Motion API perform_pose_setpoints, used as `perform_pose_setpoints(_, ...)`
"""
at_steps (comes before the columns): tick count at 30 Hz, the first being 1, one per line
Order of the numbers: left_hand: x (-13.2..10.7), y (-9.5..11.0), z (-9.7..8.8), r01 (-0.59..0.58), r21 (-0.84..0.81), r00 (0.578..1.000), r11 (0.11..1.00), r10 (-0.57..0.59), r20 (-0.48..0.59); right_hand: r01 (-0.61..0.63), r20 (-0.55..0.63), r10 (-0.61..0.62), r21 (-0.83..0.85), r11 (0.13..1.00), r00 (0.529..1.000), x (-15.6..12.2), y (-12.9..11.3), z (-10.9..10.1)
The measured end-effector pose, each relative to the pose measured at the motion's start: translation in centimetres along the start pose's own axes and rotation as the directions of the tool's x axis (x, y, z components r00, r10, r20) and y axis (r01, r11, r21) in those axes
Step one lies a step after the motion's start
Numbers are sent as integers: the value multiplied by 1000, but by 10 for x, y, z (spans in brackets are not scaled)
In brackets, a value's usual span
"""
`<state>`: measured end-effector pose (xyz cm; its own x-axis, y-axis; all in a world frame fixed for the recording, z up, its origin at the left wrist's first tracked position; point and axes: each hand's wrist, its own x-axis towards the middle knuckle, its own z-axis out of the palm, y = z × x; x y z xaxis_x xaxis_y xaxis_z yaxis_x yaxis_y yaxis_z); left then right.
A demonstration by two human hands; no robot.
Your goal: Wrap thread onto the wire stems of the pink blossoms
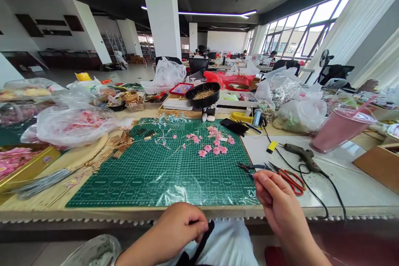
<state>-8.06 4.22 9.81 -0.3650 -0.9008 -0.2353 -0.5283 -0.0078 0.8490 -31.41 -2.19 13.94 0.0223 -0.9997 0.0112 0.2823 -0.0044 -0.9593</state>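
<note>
the left hand [183,220] is positioned in front of the table edge, above the lap, with fingers curled inward and the thumb against a black strip [202,241]; whether the strip is firmly gripped cannot be told. the right hand [276,191] is raised over the near right corner of the green cutting mat [140,174], thumb and index fingertip pressed together; whether a fine part sits between them cannot be told. the pliers [247,168] lie just beyond these fingertips at the right edge of the mat, their handles running behind the hand. the red-handled scissors [293,182] lie beside the same hand, to its right. the glue gun [301,154] rests farther right, its cable hanging over the table edge. the pink blossoms [215,149] are grouped on the far right half of the mat, with pale blue sprigs [170,119] along its far edge and gold filigree pieces [123,143] at its left edge. a pink drink cup [339,131] stands beyond the glue gun
</note>
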Motion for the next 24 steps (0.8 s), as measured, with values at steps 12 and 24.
perform_pose_setpoints(12, -26, 44, -20, -174, 762, 301, 623, 771, -562, 183, 67, -174, -520, 834, 982, -34, 17, -7)
perform_pose_setpoints(24, -2, 42, 7, -333, 309, 873, 891, 415, -256, 110, 39, -105, -150, 982, 994, -40, 8, 6)
